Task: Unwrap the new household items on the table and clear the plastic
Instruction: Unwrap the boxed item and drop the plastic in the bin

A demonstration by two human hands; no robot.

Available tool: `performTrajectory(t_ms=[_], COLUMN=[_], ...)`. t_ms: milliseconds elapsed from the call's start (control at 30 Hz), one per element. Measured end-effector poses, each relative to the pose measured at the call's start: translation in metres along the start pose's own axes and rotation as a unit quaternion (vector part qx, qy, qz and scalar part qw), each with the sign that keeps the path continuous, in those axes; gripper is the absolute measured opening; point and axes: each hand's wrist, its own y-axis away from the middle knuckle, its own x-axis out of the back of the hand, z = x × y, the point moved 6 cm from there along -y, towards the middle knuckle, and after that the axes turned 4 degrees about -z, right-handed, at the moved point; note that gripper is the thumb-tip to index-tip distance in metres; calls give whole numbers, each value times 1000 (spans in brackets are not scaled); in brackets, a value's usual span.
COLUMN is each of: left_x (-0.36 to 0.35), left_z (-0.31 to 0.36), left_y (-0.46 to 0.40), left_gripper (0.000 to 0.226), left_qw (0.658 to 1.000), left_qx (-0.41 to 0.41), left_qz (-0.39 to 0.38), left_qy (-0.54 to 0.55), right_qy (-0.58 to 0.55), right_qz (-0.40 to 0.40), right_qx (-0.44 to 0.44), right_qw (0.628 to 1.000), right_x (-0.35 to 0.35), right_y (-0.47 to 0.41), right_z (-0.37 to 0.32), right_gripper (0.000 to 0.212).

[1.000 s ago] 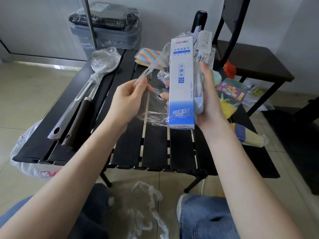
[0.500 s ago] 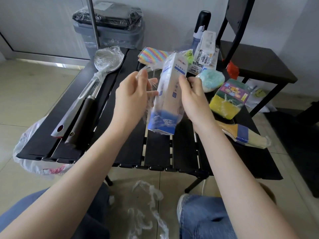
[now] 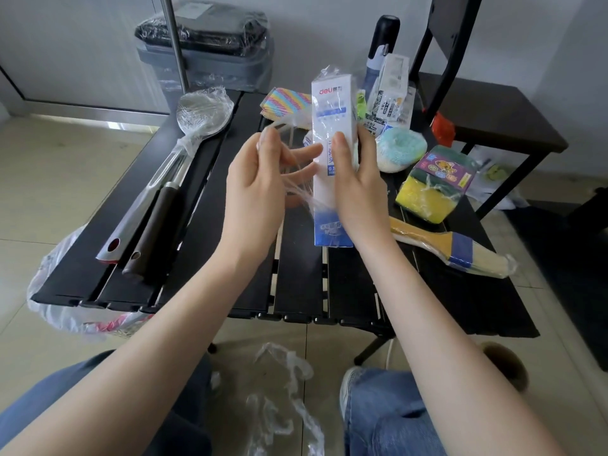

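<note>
A tall white and blue box (image 3: 332, 126) is held upright above the black slatted table (image 3: 296, 278). My right hand (image 3: 357, 189) grips its right side, thumb across the front. My left hand (image 3: 260, 185) pinches a stretched sheet of clear plastic wrap (image 3: 296, 189) that still clings to the box's left side and top. A plastic-wrapped metal ladle (image 3: 197, 116) and a dark-handled utensil (image 3: 154, 232) lie on the table's left. On the right lie wrapped sponges (image 3: 431, 189), a wrapped paintbrush (image 3: 450, 248) and a blue scrubber (image 3: 399, 149).
A rainbow-striped pack (image 3: 286, 103), a small printed box (image 3: 388, 93) and a black bottle (image 3: 381, 44) stand at the table's back. Loose plastic scraps (image 3: 283, 399) lie on the floor between my knees. A plastic bag (image 3: 65, 311) hangs at the table's left corner. A wrapped grey bin (image 3: 210, 51) and a dark chair (image 3: 487, 116) stand behind.
The box tilted down and left, then came back upright. My right hand shifted to grip it from the front right. My left hand keeps pulling the plastic wrap off to the left.
</note>
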Motion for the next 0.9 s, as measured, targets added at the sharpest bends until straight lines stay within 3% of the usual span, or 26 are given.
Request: performTrajectory(t_ms=[67, 167, 233, 367, 533, 600, 667, 767, 900], left_x=[4, 16, 19, 15, -1, -1, 3, 7, 20], left_z=[-3, -7, -14, -31, -45, -44, -40, -24, -9], left_y=[-1, -5, -6, -5, -3, -6, -9, -15, -21], left_gripper=[35, 34, 36, 37, 38, 40, 40, 35, 19], left_qw=[1000, 994, 989, 989, 946, 938, 949, 980, 991], left_qx=[9, -18, 7, 144, 293, 311, 286, 175, 73], left_qz=[9, 42, 47, 19, -68, -76, -74, -89, -67], left_qy=[13, -104, -139, -12, 123, 134, 112, 21, -93], right_qy=[13, 27, 42, 71, 33, 15, -1, -57, -63], right_qz=[15, 53, 81, 111, 86, 65, 38, -18, -112], right_qx=[22, 49, 70, 93, 61, 45, 37, -13, -59], right_qw=[1000, 997, 993, 987, 994, 997, 999, 998, 990], right_x=[2, 3, 2, 3, 2, 2, 4, 5, 11], right_y=[-2, -3, -2, 1, -3, -4, -6, -13, -17], right_z=[-2, -3, -5, -8, -3, -2, -2, 3, 6], right_gripper=[54, 61, 66, 67, 64, 58, 49, 46, 27])
